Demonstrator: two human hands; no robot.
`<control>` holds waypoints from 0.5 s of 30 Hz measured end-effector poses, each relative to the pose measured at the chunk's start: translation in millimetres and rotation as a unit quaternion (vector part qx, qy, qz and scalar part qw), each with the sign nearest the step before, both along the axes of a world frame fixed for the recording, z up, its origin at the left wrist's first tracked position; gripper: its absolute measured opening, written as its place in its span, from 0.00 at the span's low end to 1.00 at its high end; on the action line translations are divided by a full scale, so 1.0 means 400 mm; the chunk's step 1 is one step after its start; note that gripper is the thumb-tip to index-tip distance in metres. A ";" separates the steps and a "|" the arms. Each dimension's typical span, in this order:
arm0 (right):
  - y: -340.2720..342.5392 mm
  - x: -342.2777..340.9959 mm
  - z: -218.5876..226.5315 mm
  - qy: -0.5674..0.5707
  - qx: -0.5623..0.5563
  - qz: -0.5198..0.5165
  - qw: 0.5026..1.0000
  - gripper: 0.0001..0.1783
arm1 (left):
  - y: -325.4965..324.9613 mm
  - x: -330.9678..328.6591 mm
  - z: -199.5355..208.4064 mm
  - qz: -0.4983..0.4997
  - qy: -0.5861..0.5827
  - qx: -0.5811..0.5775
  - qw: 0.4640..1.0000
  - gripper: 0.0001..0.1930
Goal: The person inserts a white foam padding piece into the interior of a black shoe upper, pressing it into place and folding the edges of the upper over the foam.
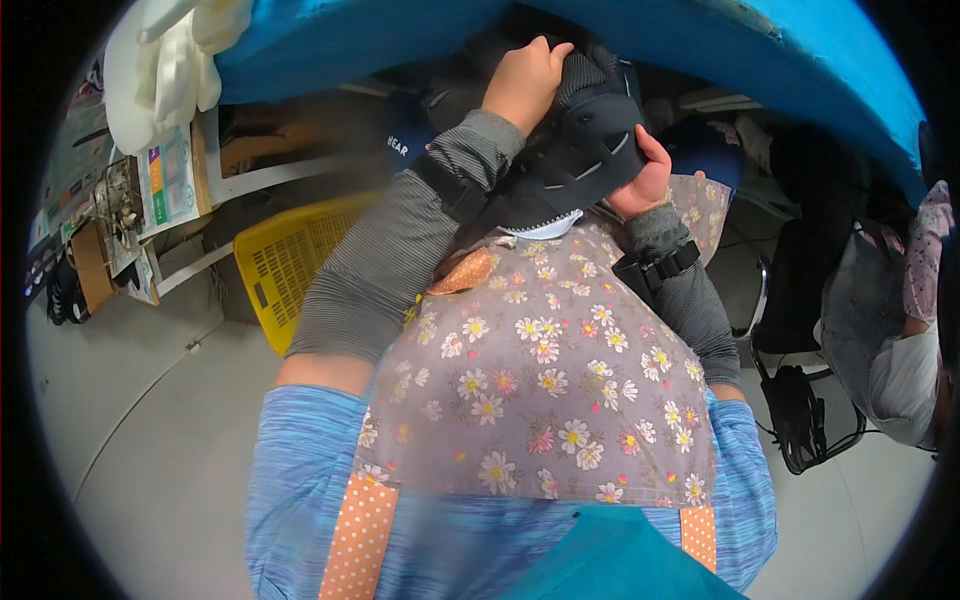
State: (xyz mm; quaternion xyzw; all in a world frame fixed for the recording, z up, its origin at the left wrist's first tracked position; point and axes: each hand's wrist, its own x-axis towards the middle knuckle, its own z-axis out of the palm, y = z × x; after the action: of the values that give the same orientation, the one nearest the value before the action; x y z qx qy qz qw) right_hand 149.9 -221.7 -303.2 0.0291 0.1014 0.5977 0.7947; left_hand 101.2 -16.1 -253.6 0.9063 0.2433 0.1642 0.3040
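Observation:
A black fabric piece (570, 150) with a ribbed or mesh part and short pale slits is held up in front of my body, below the blue surface. My left hand (524, 84) is closed on its upper left part, with the thumb pointing right. My right hand (643, 178) grips its lower right edge, thumb upward and the other fingers partly behind the fabric. A white strip with a toothed edge (550, 228) shows under the piece, near my apron (545, 380). What lies behind the fabric is hidden.
A blue covered surface (800, 70) arches across the top. White foam-like pieces (165, 80) sit at upper left. A yellow perforated basket (290, 260) stands left of my arm, beside cluttered shelving (150, 200). At right are a dark chair (800, 410) and another person's clothed body (880, 340).

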 end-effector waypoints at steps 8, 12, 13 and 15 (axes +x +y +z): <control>0.007 -0.015 0.021 -0.043 -0.032 0.013 0.998 0.27 | 0.004 -0.016 -0.023 -0.001 0.023 0.084 0.996 0.13; 0.004 -0.021 0.047 -0.028 0.032 0.011 0.999 0.27 | 0.000 -0.018 0.061 -0.003 0.012 0.075 0.997 0.19; 0.002 -0.019 0.050 -0.038 0.015 -0.003 0.999 0.27 | -0.007 -0.012 0.071 0.008 0.015 0.056 0.998 0.22; 0.002 -0.012 0.050 0.002 0.029 -0.006 1.000 0.29 | -0.009 0.000 0.082 0.005 0.064 0.043 0.997 0.24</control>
State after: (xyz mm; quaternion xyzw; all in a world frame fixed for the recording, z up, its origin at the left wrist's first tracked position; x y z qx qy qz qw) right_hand 144.9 -220.8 -283.4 0.0538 0.0852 0.5959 0.7967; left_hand 101.0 -19.7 -220.7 0.9259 0.2600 0.1173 0.2478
